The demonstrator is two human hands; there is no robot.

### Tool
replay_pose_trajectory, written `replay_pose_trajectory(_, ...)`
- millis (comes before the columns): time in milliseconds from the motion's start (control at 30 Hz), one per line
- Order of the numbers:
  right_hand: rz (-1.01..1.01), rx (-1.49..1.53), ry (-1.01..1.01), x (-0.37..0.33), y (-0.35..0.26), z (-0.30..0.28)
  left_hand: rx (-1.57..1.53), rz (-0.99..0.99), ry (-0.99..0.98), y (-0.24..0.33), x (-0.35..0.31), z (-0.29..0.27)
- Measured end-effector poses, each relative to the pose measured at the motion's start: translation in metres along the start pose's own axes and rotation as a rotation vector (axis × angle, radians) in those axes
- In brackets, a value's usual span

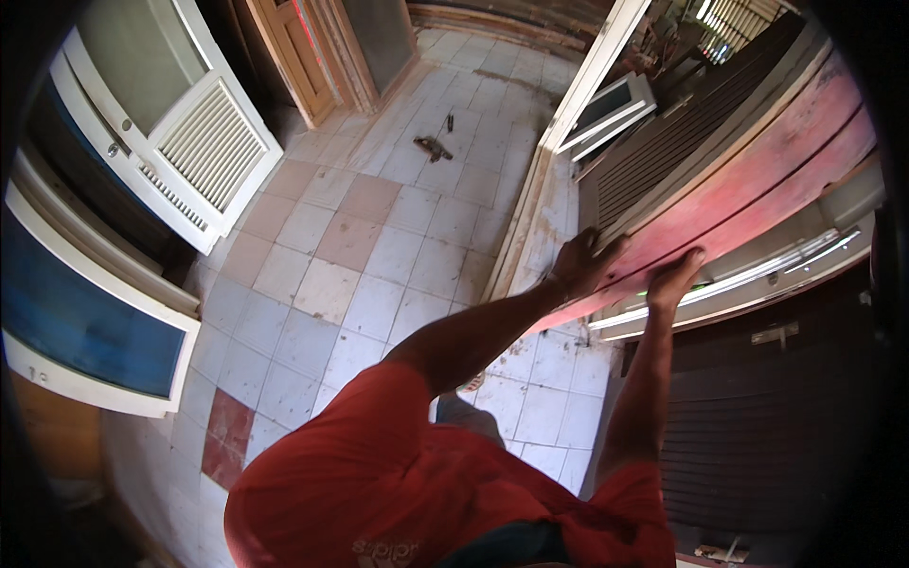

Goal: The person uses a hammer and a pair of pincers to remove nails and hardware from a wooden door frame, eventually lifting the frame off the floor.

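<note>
A long pink-painted wooden panel [748, 204] with dark lines along it stands tilted on my right. My left hand [585, 265] is closed over its bare-wood edge near the close end, with the fingers partly in shadow. On the pink side, my right hand [674, 277] grips the panel by its other edge, fingertips on the painted face. Both arms reach out to the right. Behind the panel is a dark brown slatted panel [653, 142].
A white louvred door [208, 142] and a blue-paned white frame [95, 317] stand at left. A small dark tool [434, 149] lies on the tiled floor [407, 227]. A pale frame post [540, 180] rises beside the panel. Dark slatted panels [729, 417] stand at right.
</note>
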State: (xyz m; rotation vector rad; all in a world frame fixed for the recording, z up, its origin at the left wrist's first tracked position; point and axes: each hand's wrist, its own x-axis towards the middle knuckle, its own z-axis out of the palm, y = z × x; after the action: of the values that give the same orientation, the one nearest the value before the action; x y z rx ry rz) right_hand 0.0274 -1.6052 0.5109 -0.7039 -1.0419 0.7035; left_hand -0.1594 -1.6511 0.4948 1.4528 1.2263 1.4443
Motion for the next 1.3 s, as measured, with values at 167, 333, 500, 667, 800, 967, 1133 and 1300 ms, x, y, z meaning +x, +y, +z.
replay_pose_trajectory(167,0.03,-0.344,0.084,-0.09,-0.062,-0.009,-0.026,0.031,0.021,0.026,-0.09,-0.016)
replay_pose_trajectory(333,-0.126,-0.42,-0.064,-0.15,-0.127,-0.038,-0.067,0.012,0.1,0.059,-0.176,0.001)
replay_pose_trajectory(500,-0.221,-0.401,0.049,-0.2,-0.176,-0.081,-0.105,-0.092,0.137,0.085,-0.26,0.035)
replay_pose_trajectory(667,-0.102,-0.411,-0.032,-0.245,-0.217,-0.146,-0.135,-0.147,0.161,0.107,-0.332,0.057)
replay_pose_trajectory(800,-0.07,-0.47,-0.161,-0.288,-0.249,-0.185,-0.177,-0.156,0.083,0.121,-0.39,0.059)
replay_pose_trajectory(967,-0.018,-0.281,0.058,-0.356,-0.283,-0.197,-0.167,-0.144,0.027,0.131,-0.467,0.047)
replay_pose_trajectory(1133,0.099,-0.099,0.257,-0.422,-0.331,-0.223,-0.146,-0.115,-0.027,0.148,-0.542,0.039)
replay_pose_trajectory(1300,0.042,-0.153,0.149,-0.476,-0.385,-0.266,-0.112,-0.098,-0.109,0.175,-0.626,0.055)
